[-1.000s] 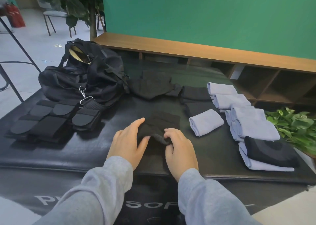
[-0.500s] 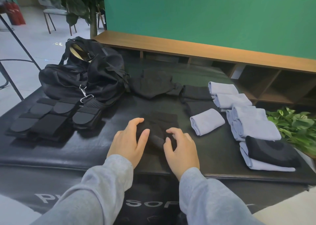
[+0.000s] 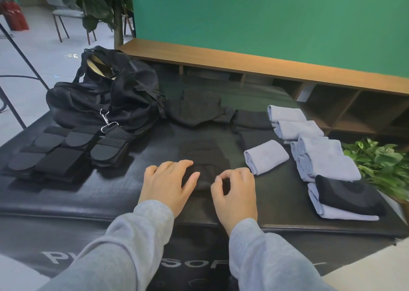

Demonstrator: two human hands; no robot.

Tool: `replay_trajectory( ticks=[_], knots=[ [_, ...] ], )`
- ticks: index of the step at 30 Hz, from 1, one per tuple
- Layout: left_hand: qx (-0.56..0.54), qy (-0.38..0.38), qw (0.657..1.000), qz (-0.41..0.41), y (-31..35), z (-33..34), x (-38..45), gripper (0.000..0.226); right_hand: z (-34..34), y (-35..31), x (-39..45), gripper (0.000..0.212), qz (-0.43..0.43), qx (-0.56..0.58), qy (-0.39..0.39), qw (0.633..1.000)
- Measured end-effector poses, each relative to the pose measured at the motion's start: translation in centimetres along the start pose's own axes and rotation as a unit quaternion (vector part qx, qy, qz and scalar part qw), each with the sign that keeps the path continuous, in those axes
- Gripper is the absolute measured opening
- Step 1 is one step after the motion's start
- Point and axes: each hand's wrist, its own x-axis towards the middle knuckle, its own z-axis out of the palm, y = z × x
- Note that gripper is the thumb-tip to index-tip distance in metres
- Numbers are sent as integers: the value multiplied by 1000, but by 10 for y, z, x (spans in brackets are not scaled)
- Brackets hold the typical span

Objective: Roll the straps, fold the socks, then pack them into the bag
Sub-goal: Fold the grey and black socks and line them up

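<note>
At counter front edge | black sock (image 3: pixel 204 158) lies flat between hands | left hand (image 3: pixel 166 183) presses its near roll, fingers straight | right hand (image 3: pixel 235 191) curled, pinching the fold | advice: roll evenly, tight | bag (image 3: pixel 106 98) far left

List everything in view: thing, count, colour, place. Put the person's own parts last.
duffel bag: one, black, far left of the mat, top unzipped.
straps: a cluster, exact count unclear, black, left, in front of the bag.
black sock: one, mat centre, under both hands.
loose black socks: a pile, count unclear, behind centre.
folded socks: about six, light blue, right side.
black folded sock: one, on a light blue sock, near right.
mat: one, black.
shelf: one, wood, behind.
potted plant: green, far right.
left hand: rests on the black sock.
right hand: fingers curled at the black sock's near end.
</note>
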Motion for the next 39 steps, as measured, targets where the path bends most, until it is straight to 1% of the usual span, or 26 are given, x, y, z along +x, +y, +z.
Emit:
replay_trajectory(
  ticks=[2, 4, 6, 9, 12, 14, 17, 18, 19, 20, 21, 23, 24, 26, 28, 31, 34, 39],
  knots=[
    [-3, 4, 1000, 9, -3, 3, 1, 37, 1, 1, 1, 17, 14, -5, -8, 1000],
    [-12, 15, 1000, 22, -5, 6, 1, 32, 1, 2, 3, 22, 19, -21, -6, 1000],
    [-29, 36, 998, 46, -7, 8, 0, 22, 2, 2, 4, 22, 14, -34, 0, 999],
    [-37, 36, 996, 67, -11, 8, -1, 13, 1, -1, 5, 19, 20, -67, -6, 998],
    [-12, 53, 994, 90, -16, 11, 1, 21, 0, -3, 5, 17, 36, -86, -4, 996],
    [-5, 25, 996, 85, -14, 11, 2, 21, 0, -3, 5, 13, 42, -86, -1, 995],
    [-11, 12, 997, 79, -16, 12, 3, 22, 0, -2, 5, 13, 47, -94, -18, 994],
    [-23, 17, 996, 84, -15, 11, 2, 19, 0, -2, 5, 16, 47, -96, -21, 994],
    [-35, 39, 994, 94, -15, 13, 1, 14, 0, -3, 5, 18, 45, -98, -23, 994],
    [-43, 50, 993, 97, -14, 13, 0, 5, -1, -3, 5, 18, 42, -100, -25, 994],
    [-39, 56, 993, 95, -14, 13, -1, 8, -1, -3, 6, 18, 41, -102, -27, 994],
    [-25, 36, 993, 105, -14, 15, -2, 31, -2, -3, 6, 17, 37, -108, -34, 993],
    [-15, 27, 993, 113, -14, 13, -2, 38, -3, -3, 6, 16, 35, -108, -37, 993],
    [-2, -1, 992, 126, -14, 13, -1, 46, -3, -4, 5, 13, 34, -103, -38, 993],
    [5, -24, 992, 124, -14, 12, 0, 45, -4, -4, 5, 9, 33, -100, -38, 994],
    [-1, -18, 992, 122, -14, 13, 1, 33, -2, -3, 3, 6, 18, -93, -32, 995],
    [-15, -3, 995, 103, -15, 15, 1, 23, -1, -1, 2, 13, -7, -90, -31, 995],
    [-19, -29, 996, 79, -15, 13, 3, 22, -1, 0, 1, 22, -21, -94, -45, 994]
  ],
)
